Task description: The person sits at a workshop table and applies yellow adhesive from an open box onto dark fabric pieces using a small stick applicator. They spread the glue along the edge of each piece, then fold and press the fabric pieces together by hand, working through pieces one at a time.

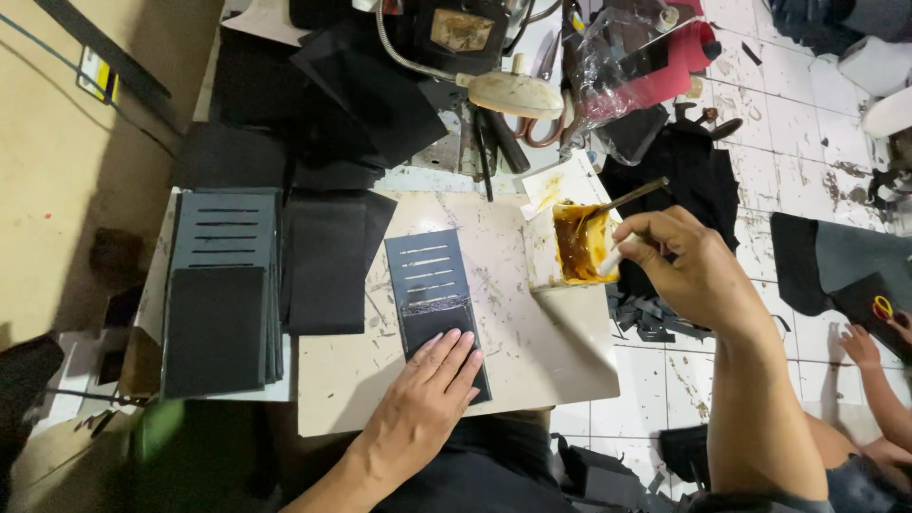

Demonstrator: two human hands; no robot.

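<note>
Glue work is filling the middle of a pale, scratched work board (532,351): a dark slotted panel (432,285) is lying there with its long axis running away from the person, tilted slightly leftward at the far end, its slotted half pointing away and its plain half nearest the body. The left hand (427,399) is pressing flat, fingers extended and open, on that near end, seemingly to keep the piece from sliding. The right hand (693,271) is closing its fingers around a thin brush (627,201), whose tip is dipping into a small yellow pot of brownish glue (581,245) sitting at the board's right edge, within easy reach of that hand. To the left, a stack of similar slotted panels (223,285) is resting beside plain black sheets (328,261), ordered alongside the working spot. Scissors with orange handles (541,128) are lying beyond the board among black offcuts. Another person's hand (860,347) is showing at the lower right.
</note>
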